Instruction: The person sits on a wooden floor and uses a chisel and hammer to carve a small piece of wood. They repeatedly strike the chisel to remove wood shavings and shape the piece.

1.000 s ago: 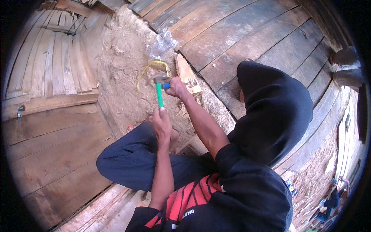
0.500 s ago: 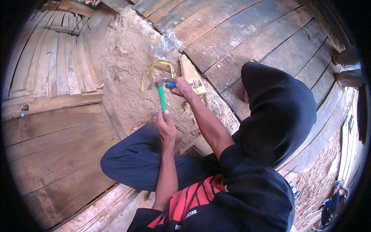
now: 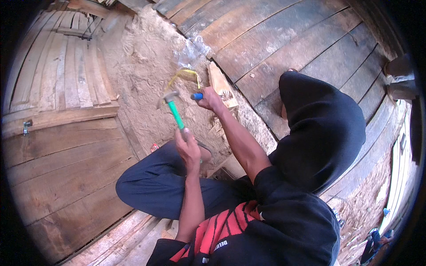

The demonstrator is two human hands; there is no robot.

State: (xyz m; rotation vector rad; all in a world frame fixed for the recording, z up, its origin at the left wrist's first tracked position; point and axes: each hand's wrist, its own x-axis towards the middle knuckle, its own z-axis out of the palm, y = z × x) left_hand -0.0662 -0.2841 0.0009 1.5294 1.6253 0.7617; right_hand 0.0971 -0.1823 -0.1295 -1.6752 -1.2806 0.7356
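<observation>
My left hand [image 3: 188, 148] is closed around the grip of a claw hammer [image 3: 175, 114] with a green handle and grey metal head. The head points away from me, over sandy ground. To its right, my right hand [image 3: 210, 99] wraps a tool with a blue handle [image 3: 195, 96]. Only the handle's end sticks out to the left; the rest of this tool is hidden by my fingers. A gap separates the hammer head from the blue end. Just beyond my right hand lies a pale, rough-cut piece of wood [image 3: 217, 80].
Yellow strapping [image 3: 188, 72] and crumpled clear plastic [image 3: 192, 51] lie past the hammer. Plank flooring [image 3: 275, 42] stretches along the far right. Wooden boards [image 3: 66, 155] fill the left. My bent legs frame the work spot. At the right edge stand dark boots [image 3: 401, 77].
The hammer head has swung left, away from the blue handle's end, which it was touching or almost touching. My right hand stays nearly where it was.
</observation>
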